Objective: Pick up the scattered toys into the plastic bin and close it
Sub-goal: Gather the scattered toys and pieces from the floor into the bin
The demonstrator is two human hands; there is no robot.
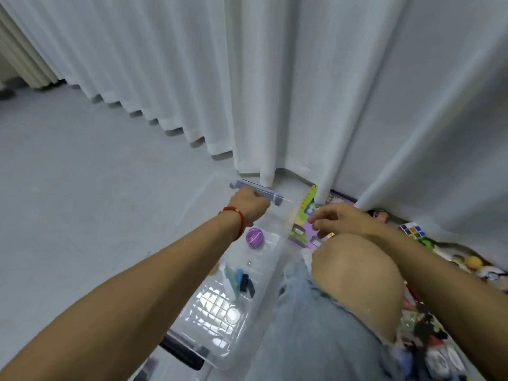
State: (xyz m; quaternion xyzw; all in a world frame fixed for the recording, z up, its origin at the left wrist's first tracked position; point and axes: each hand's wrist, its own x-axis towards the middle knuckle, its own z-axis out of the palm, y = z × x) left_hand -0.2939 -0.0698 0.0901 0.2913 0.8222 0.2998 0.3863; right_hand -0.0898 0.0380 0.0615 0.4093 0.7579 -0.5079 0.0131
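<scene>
The left arm is reaching out from seven o'clock toward the middle of the view, a red bracelet [238, 219] circling its wrist, and the left hand [249, 205] is curling round the grey-lilac latch handle [258, 193] at the far end of the clear plastic bin [270, 266], fingers wrapped over it and knuckles facing the camera. The bin is lying lengthwise on the pale floor [82, 202], running from six o'clock up toward twelve, with its far end just before the white curtain [275, 92]. Inside it a purple ball [255, 237] is sitting near the far end, at four o'clock from the left wrist, and a few dark and teal blocks [242, 281] are lying nearer the middle. The right arm is coming in from four o'clock over a bare knee [354, 268] in torn jeans, and the right hand [342, 220] is hovering palm down over a purple toy board [302, 235] just right of the bin, fingers loosely bent; whether they are pinching anything cannot be told. More toys are lying scattered along the curtain's foot at three to five o'clock, among them a puzzle cube [412, 230] and a yellow ball [474, 262].
</scene>
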